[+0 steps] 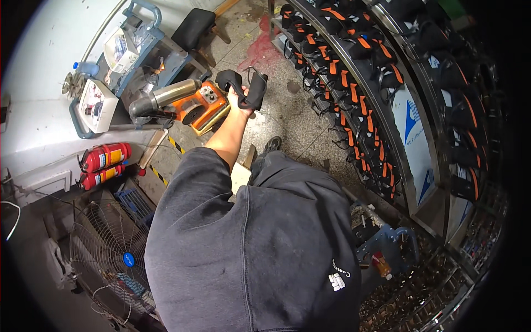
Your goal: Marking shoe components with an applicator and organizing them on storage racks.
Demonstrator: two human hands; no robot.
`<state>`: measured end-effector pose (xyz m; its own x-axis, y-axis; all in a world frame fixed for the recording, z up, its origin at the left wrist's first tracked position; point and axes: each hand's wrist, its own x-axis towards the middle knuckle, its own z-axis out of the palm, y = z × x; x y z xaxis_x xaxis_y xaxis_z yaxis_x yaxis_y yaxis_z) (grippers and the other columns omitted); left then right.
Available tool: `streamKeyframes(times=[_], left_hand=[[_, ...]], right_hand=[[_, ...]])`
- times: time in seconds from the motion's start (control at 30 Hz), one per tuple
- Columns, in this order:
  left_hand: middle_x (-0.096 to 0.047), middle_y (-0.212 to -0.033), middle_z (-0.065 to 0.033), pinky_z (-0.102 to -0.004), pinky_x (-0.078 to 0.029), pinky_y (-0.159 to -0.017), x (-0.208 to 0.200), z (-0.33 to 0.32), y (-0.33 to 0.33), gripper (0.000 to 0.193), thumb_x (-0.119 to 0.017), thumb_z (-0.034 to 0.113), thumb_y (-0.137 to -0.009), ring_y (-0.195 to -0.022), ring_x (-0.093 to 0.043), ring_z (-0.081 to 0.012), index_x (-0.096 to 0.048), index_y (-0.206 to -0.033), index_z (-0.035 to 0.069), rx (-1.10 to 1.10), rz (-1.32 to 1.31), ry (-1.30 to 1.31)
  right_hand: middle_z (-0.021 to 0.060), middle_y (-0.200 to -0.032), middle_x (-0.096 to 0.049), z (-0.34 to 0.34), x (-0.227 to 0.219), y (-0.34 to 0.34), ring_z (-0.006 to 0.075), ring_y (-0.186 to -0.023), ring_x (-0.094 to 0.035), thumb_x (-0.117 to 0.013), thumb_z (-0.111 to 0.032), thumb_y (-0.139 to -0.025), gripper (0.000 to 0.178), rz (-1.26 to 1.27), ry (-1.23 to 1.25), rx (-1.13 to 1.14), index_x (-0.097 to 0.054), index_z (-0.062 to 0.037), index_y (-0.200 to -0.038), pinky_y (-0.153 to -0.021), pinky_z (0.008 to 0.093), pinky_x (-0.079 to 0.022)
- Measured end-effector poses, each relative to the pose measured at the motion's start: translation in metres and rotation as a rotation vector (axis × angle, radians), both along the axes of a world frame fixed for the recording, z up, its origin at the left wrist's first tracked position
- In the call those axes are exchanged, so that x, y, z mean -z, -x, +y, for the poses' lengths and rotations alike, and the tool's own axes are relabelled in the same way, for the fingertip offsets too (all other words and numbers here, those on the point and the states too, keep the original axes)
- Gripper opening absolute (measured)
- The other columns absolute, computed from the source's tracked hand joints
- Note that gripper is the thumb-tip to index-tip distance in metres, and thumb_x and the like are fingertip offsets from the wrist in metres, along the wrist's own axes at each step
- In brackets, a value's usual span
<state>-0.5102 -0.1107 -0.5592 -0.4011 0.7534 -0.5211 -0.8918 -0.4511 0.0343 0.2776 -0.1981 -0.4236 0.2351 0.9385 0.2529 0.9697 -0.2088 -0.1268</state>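
My left hand reaches forward at the end of a bare forearm and dark grey sleeve. Its fingers close on a black, soft-looking shoe upper with a thin loop standing off its edge. A second dark flap of the same black material shows left of the fingers; whether it is one piece with the upper, I cannot tell. Just left of the hand stands an orange machine with round dials and a thick metal pipe. My right hand is out of sight.
Racks of black shoe uppers with orange strips line the right side. At left are a blue cart with white trays, a black-topped stool, red fire extinguishers and a wire-caged fan. A blue crate-like holder stands lower right.
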Motion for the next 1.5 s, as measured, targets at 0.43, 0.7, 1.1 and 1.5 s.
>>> streamKeyframes(times=[0.43,0.7,1.1,1.5], left_hand=[[-0.062,-0.068,-0.0106,-0.043,-0.057,-0.074,0.045,-0.002,0.109,0.037,-0.051,0.035,-0.096,-0.071,-0.066,-0.03,-0.062,-0.075,0.007,-0.198,-0.025,0.034],[-0.058,-0.062,-0.0095,-0.0378,-0.052,-0.064,0.048,0.007,0.132,0.04,-0.051,0.038,-0.096,-0.062,-0.059,-0.0253,-0.065,-0.076,0.006,-0.063,-0.011,-0.307],[-0.061,-0.065,-0.0074,-0.0305,-0.048,-0.063,-0.013,0.038,0.078,0.043,-0.05,0.041,-0.102,-0.058,-0.056,-0.0201,-0.066,-0.084,0.006,0.277,0.147,-0.155],[-0.059,-0.072,0.0015,-0.018,-0.031,-0.054,-0.248,0.085,-0.201,0.036,-0.058,0.036,-0.104,-0.06,-0.044,-0.0034,-0.072,-0.106,0.003,1.228,0.951,-0.194]], right_hand=[[0.0177,-0.1,-0.06,-0.008,-0.011,0.098,0.0366,-0.089,-0.06,-0.067,-0.017,-0.089,0.019,-0.095,-0.055,-0.027,-0.068,-0.0016,-0.1,-0.082,0.0445,-0.049],[0.0164,-0.101,-0.059,0.01,-0.033,0.201,0.0349,-0.089,-0.06,-0.064,-0.014,-0.091,0.016,-0.02,0.02,-0.088,-0.07,-0.0002,-0.098,-0.081,0.0423,-0.05],[0.0147,-0.118,-0.07,0.129,-0.046,0.302,0.0217,-0.102,-0.065,-0.063,-0.016,-0.099,0.029,0.788,0.387,-0.17,-0.067,0.0024,-0.122,-0.09,0.0298,-0.051],[0.0211,-0.16,-0.031,0.256,-0.192,0.369,0.0347,-0.142,-0.042,-0.081,-0.009,-0.081,0.114,1.106,0.59,-0.964,-0.003,-0.0119,-0.164,-0.113,0.0459,-0.037]])
